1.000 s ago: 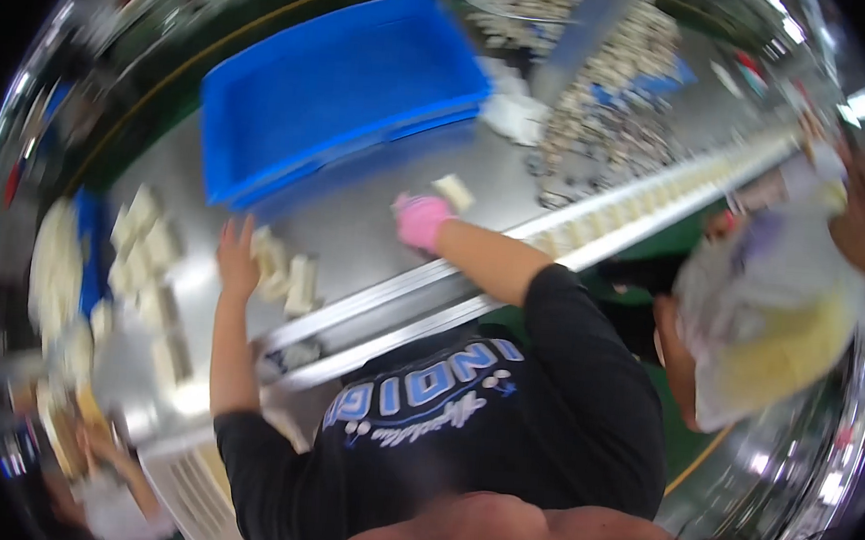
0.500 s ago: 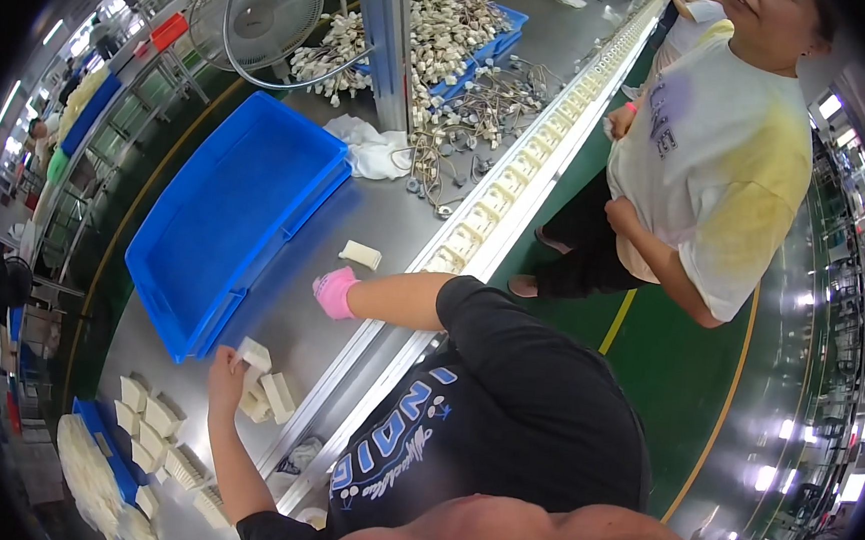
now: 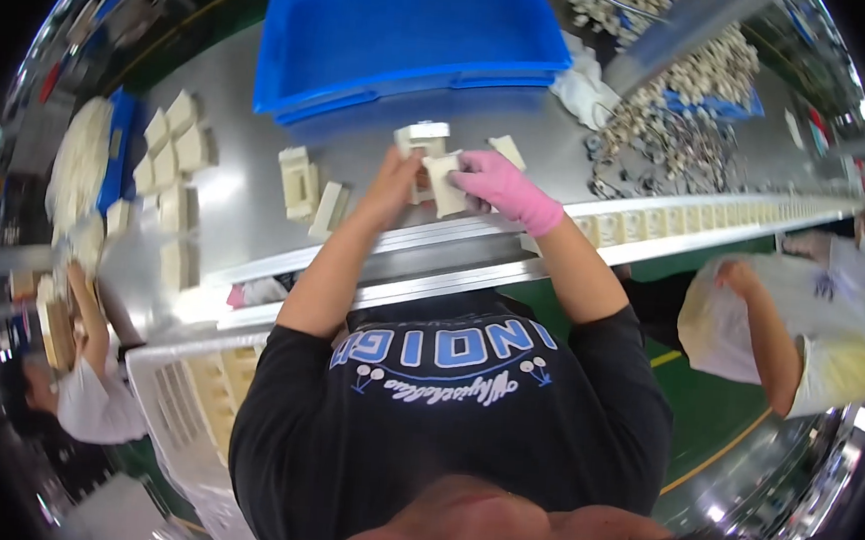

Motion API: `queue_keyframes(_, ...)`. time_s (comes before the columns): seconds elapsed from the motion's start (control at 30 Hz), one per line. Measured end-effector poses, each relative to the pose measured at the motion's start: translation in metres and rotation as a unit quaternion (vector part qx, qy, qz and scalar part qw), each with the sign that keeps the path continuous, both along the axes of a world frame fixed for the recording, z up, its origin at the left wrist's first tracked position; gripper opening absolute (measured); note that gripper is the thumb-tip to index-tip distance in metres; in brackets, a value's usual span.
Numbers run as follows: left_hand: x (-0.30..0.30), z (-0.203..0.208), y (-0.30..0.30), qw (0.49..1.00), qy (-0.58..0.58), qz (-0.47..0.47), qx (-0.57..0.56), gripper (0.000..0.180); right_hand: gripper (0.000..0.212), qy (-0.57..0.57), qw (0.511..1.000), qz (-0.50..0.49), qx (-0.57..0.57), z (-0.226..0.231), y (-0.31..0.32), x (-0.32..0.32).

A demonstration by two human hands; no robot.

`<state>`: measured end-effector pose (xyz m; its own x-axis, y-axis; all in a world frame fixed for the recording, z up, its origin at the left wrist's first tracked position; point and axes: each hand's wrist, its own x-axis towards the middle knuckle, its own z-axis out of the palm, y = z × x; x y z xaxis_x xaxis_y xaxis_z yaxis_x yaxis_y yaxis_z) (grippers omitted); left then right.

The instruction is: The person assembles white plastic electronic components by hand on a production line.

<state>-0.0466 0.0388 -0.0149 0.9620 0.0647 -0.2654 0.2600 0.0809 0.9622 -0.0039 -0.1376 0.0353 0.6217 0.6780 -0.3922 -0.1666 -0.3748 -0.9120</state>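
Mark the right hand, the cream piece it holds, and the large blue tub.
Right hand [image 3: 505, 189], head view: its gloved back.
Cream piece [image 3: 443, 190], head view: its flat face.
Large blue tub [image 3: 418, 43], head view: inner floor.

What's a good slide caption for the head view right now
Bare left hand and pink-gloved right hand hold cream-coloured parts near a blue bin.

Looks like smooth, shiny metal on the tabletop [image 3: 234, 171]. Same metallic sheen along the rails [image 3: 432, 283], tbh. Pretty glossy blue plastic for the tub [image 3: 409, 38]. More of a matt cream plastic on the blocks [image 3: 444, 188]. Just matt cloth for the shirt [image 3: 441, 441], cloth-looking pink on the glove [image 3: 518, 196].
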Motion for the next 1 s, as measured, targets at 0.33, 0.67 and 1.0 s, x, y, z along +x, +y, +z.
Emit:
queue_keyframes(0.33, -0.008, -0.026, -0.006, 0.989, -0.147, 0.025, -0.016, 0.034, 0.031, -0.395, 0.888, -0.230, 0.060, -0.021, 0.041, -0.034)
queue_keyframes(0.67, -0.009, -0.005, -0.011, 0.989, -0.058, -0.004, -0.134, 0.032, 0.036, -0.389, 0.911, -0.132, 0.031, -0.012, 0.034, -0.029)
queue_keyframes(1.0, -0.016, 0.021, -0.004, 0.973, 0.050, -0.159, -0.163, 0.040, 0.041, -0.592, 0.796, -0.121, 0.024, 0.026, 0.004, -0.017)
